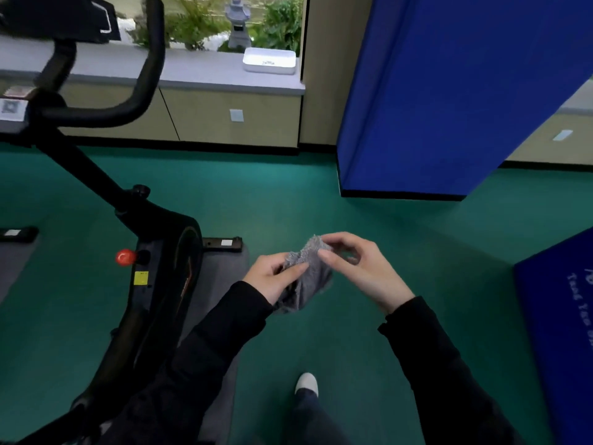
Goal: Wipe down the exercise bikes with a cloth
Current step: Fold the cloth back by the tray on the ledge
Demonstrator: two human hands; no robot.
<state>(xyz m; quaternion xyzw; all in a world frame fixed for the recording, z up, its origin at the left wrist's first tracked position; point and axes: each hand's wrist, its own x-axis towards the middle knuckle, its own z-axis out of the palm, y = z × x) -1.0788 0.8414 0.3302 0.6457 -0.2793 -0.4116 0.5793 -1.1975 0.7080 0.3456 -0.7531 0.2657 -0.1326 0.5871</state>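
An exercise bike (150,268) fills the left side of the view. Its black frame runs lengthwise from close by my left sleeve up and away from me. Its curved handlebar (144,75) points away from me towards a window ledge beyond the bike. A red knob (124,257) sticks out on the bike's left side, with a yellow sticker (141,278) just below it. The bike stands on a grey mat (218,284) laid on a green floor (288,194).

To the right of the bike, clear of its frame, both my hands hold a grey cloth (309,274) in the air. The cloth is bunched. Its long axis slants from a far, upper end down to a near end that hangs under my left palm. My left hand (272,277), the one nearer the bike, grips the cloth's middle, with fingers curled beneath and thumb laid on top. My right hand (359,268), farther from the bike, pinches the cloth's upper edge between thumb and forefinger. Its other fingers are loosely bent and touch nothing I can make out.

Farther right of the bike stands a blue padded column (449,91).
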